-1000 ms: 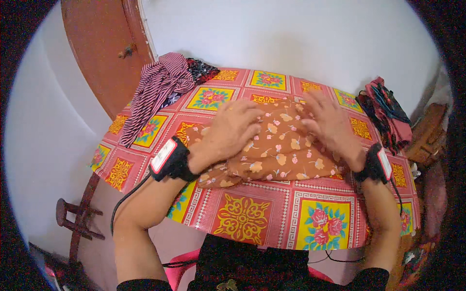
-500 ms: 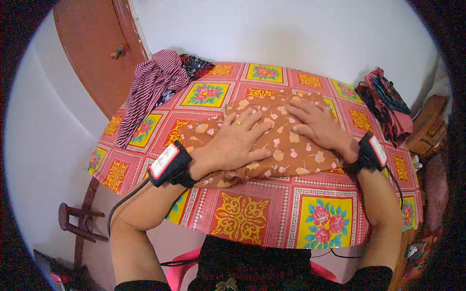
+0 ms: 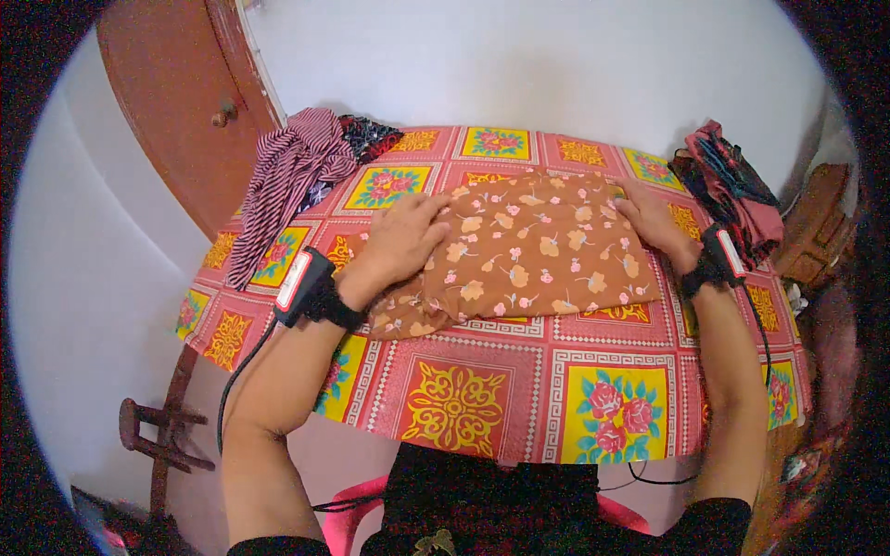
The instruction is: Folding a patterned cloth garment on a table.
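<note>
A brown floral cloth (image 3: 538,250), with peach and pink flowers, lies folded and mostly flat on the table. Over its left part rests my left hand (image 3: 403,241), its fingers loosely bent and pointing right. My right hand (image 3: 654,221) is at the cloth's upper right edge, fingers reaching forward and thumb apart, touching the border. Neither hand shows cloth lifted in it. Some bunched fabric sticks out below my left wrist, and the part under that hand is hidden.
The table wears a pink and yellow patterned cover (image 3: 454,398). A striped garment (image 3: 292,185) and dark clothing (image 3: 371,137) lie at the far left. Folded clothes (image 3: 732,195) are stacked at the far right. Behind stand a wall and a brown door (image 3: 171,102).
My hands have moved apart, from the cloth's middle toward its left and right edges. More of the floral surface shows, and the view has shifted slightly.
</note>
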A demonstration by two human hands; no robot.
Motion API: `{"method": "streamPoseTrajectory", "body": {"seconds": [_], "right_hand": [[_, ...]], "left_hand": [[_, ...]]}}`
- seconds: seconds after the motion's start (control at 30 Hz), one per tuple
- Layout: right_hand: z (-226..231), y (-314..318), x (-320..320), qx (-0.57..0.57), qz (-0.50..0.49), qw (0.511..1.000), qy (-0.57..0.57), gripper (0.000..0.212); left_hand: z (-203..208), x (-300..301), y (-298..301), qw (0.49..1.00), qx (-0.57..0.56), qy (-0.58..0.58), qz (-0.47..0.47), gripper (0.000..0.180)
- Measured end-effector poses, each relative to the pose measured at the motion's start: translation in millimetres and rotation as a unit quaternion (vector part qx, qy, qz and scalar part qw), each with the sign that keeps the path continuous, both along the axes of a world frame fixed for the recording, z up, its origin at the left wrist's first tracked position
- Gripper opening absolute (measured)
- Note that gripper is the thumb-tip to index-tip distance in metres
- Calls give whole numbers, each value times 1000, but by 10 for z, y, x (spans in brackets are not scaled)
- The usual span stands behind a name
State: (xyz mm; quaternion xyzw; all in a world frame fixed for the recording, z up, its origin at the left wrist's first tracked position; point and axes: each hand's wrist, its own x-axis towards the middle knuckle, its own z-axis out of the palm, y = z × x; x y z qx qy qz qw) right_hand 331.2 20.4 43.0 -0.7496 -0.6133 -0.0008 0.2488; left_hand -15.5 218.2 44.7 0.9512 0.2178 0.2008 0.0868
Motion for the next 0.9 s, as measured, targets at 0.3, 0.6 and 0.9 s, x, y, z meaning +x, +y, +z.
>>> {"method": "streamPoseTrajectory", "body": {"seconds": [0.3,0.6,0.9], "right_hand": [[313,-108,-457,48,30,961,-272,26],[199,17,-1391,-20,175,972,-154,60],[196,-31,-592,-63,43,987,-139,51]], "left_hand": [[204,180,-466,980,73,-26,-183,47],[51,123,-418,982,57,33,-177,60],[36,81,-49,998,6,52,-33,61]]}}
